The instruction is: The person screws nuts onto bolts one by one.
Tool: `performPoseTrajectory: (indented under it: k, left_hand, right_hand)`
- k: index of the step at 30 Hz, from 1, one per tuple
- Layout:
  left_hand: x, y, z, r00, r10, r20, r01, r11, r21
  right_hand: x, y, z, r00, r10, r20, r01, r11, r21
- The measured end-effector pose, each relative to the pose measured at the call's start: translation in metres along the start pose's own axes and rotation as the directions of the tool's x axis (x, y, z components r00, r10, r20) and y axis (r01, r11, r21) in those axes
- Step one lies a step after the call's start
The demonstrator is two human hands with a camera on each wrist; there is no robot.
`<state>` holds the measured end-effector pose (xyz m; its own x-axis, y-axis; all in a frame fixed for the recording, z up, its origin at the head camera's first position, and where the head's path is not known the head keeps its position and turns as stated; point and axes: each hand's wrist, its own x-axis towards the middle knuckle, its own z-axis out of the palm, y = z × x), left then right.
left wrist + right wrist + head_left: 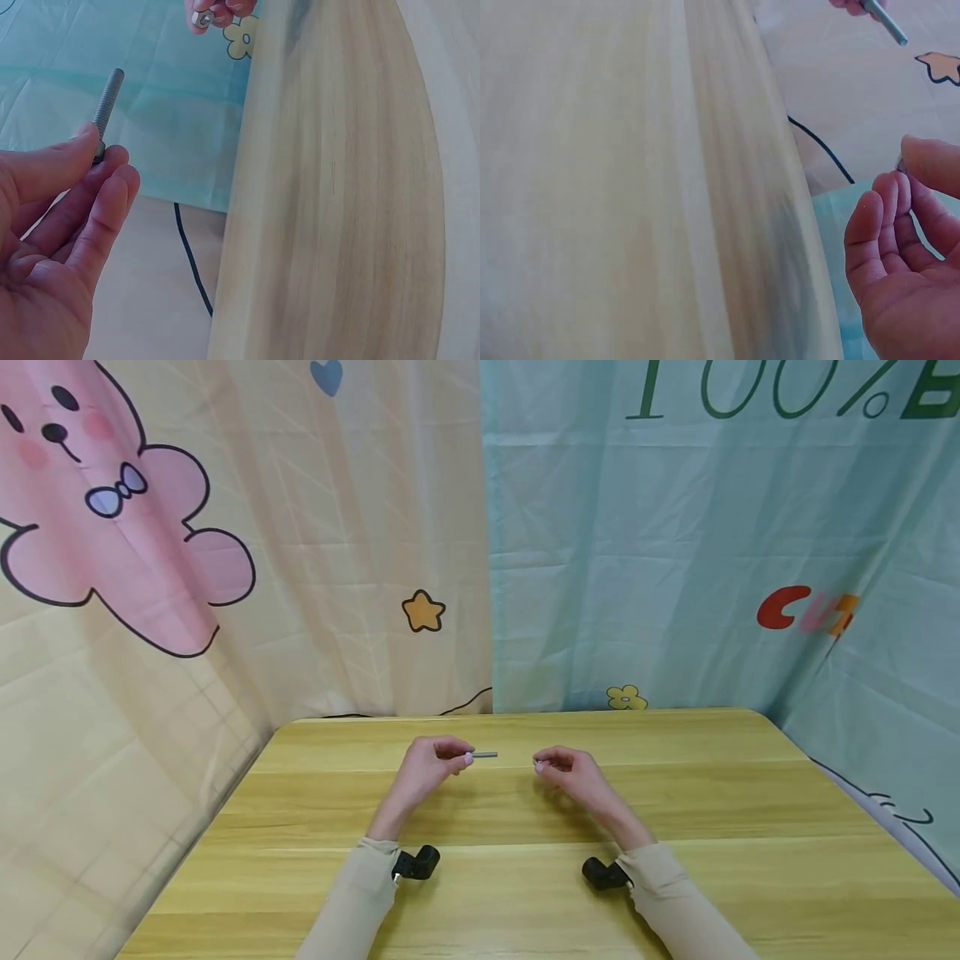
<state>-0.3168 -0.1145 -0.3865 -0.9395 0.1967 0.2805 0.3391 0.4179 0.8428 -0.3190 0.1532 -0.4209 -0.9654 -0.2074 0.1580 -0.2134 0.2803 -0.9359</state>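
Observation:
A grey threaded bolt (109, 101) is pinched at its head end between the thumb and fingers of my left hand (435, 762). Its bare shank (486, 754) points right, toward my other hand. Between the thumb and fingertips of my right hand (572, 772) sits a small metal nut (202, 19), its hole facing the bolt in the left wrist view. Most of the nut is hidden by the thumb in the right wrist view. Both hands are held above the table, and a gap separates bolt and nut.
Under both hands lies a wood-grain table (510, 877). Behind its far edge hang a cream curtain (360, 543) and a pale blue curtain (675, 552). Each wrist carries a black camera (417, 863). Past the table edge a black line (191, 259) shows in the left wrist view.

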Motion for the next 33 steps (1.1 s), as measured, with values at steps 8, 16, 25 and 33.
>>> performPoseTrajectory:
  k: [8,16,25,33]
  left_hand:
    - [0.000,0.006,-0.001,0.999,-0.012,-0.033,0.012,1.000,-0.024]
    - [0.000,0.007,-0.001,0.999,0.000,-0.050,-0.003,0.997,-0.073]
    - [0.003,0.012,0.000,0.998,0.017,-0.057,-0.022,0.996,-0.089]
    - [0.006,0.016,0.002,0.998,0.034,-0.058,-0.040,0.994,-0.104]
  right_hand:
    - [-0.004,-0.006,0.004,1.000,0.001,-0.027,0.001,0.997,0.081]
    - [-0.010,-0.016,0.008,0.999,0.009,-0.046,0.001,0.978,0.207]
    - [-0.007,-0.017,0.013,0.996,0.019,-0.087,0.009,0.950,0.314]
    - [-0.007,-0.023,0.015,0.996,0.016,-0.083,0.017,0.924,0.382]
